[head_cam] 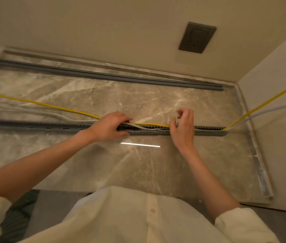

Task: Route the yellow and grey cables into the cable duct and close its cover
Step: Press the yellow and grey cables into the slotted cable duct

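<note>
A grey slotted cable duct (pixel 51 128) lies open across the marble counter. The yellow cable (pixel 51 106) and the pale grey cable (pixel 39 112) run from the left over the counter, dip into the duct at its middle, and leave at its right end toward the side wall. My left hand (pixel 110 126) rests on the duct, fingers curled over both cables and pressing them down into the channel. My right hand (pixel 182 127) hovers over the duct a little further right, fingers loosely curled and holding nothing. The long grey duct cover (pixel 103 75) lies apart near the back wall.
A dark wall socket (pixel 197 37) sits on the back wall at the upper right. A white side wall (pixel 279 137) bounds the counter on the right. The counter's front edge (pixel 173 195) is just before my white shirt.
</note>
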`<state>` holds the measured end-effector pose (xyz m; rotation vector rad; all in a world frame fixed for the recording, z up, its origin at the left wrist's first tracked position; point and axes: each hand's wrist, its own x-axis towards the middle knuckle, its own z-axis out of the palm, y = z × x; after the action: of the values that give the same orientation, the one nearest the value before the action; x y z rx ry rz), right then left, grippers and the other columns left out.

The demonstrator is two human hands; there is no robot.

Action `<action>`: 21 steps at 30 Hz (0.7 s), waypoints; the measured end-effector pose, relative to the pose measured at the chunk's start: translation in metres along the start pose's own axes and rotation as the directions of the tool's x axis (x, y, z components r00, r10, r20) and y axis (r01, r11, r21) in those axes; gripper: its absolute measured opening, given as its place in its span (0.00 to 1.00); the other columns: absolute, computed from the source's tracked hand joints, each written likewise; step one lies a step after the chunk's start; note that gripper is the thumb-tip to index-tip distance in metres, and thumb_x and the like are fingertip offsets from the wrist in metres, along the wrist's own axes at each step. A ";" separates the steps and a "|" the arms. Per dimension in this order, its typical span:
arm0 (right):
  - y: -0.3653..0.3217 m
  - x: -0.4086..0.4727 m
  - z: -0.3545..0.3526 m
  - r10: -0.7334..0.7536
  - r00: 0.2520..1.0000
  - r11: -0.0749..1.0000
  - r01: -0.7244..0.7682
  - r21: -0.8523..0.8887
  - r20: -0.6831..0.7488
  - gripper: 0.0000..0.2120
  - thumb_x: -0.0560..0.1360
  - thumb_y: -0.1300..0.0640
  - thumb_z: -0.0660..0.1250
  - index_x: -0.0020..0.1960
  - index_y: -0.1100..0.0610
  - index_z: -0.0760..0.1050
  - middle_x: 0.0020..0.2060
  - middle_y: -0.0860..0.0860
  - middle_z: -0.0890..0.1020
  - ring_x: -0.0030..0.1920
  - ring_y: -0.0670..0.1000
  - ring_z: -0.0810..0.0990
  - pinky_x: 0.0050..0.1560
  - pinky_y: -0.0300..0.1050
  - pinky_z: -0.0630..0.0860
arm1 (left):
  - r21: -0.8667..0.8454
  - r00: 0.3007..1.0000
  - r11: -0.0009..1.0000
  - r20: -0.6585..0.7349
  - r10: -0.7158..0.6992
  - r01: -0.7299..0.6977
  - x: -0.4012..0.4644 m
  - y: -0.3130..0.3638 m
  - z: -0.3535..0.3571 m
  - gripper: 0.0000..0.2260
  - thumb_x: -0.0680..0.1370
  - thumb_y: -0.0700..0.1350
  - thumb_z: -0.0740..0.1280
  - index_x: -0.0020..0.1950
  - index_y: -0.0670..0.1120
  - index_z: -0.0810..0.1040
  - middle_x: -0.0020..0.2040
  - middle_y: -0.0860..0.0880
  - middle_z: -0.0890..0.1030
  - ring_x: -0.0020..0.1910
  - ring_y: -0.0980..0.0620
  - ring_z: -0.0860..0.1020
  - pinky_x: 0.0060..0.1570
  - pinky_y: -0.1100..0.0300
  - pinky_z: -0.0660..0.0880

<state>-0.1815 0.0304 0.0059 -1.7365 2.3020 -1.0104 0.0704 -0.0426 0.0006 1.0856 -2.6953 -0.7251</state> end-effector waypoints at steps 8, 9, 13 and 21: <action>-0.057 -0.007 0.045 -0.275 0.857 0.956 0.293 0.028 0.436 0.16 0.78 0.52 0.63 0.62 0.60 0.72 0.56 0.55 0.76 0.57 0.55 0.75 0.59 0.50 0.69 | 0.136 0.986 0.980 0.055 -0.156 0.147 -0.044 -0.066 -0.049 0.33 0.62 0.65 0.74 0.59 0.47 0.77 0.55 0.47 0.76 0.54 0.48 0.74 0.56 0.53 0.73; -0.063 -0.008 0.051 -0.288 0.831 0.948 0.318 0.018 0.476 0.17 0.78 0.50 0.63 0.62 0.60 0.72 0.55 0.55 0.76 0.57 0.55 0.75 0.59 0.50 0.69 | 0.169 0.981 0.971 0.063 -0.182 0.169 -0.048 -0.074 -0.054 0.35 0.60 0.67 0.73 0.59 0.47 0.77 0.56 0.47 0.75 0.54 0.47 0.74 0.55 0.52 0.72; -0.092 -0.008 0.076 -0.285 0.779 0.930 0.365 -0.035 0.558 0.19 0.79 0.45 0.60 0.58 0.60 0.74 0.52 0.57 0.77 0.54 0.56 0.75 0.57 0.51 0.72 | 0.238 0.963 0.939 0.047 -0.265 0.247 -0.068 -0.102 -0.067 0.42 0.53 0.74 0.71 0.57 0.48 0.73 0.54 0.48 0.73 0.53 0.47 0.71 0.53 0.52 0.70; -0.111 -0.007 0.107 -0.200 0.872 0.923 0.321 -0.214 0.447 0.22 0.78 0.41 0.57 0.42 0.60 0.74 0.40 0.57 0.79 0.43 0.57 0.76 0.45 0.51 0.71 | 0.250 0.968 0.936 -0.028 -0.250 0.249 -0.076 -0.118 -0.061 0.33 0.57 0.74 0.68 0.43 0.47 0.71 0.42 0.50 0.75 0.42 0.49 0.72 0.45 0.55 0.66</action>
<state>-0.0401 -0.0264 -0.0185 -2.1660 2.0411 -0.2821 0.2166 -0.0874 -0.0007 1.5089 -2.7374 -0.4212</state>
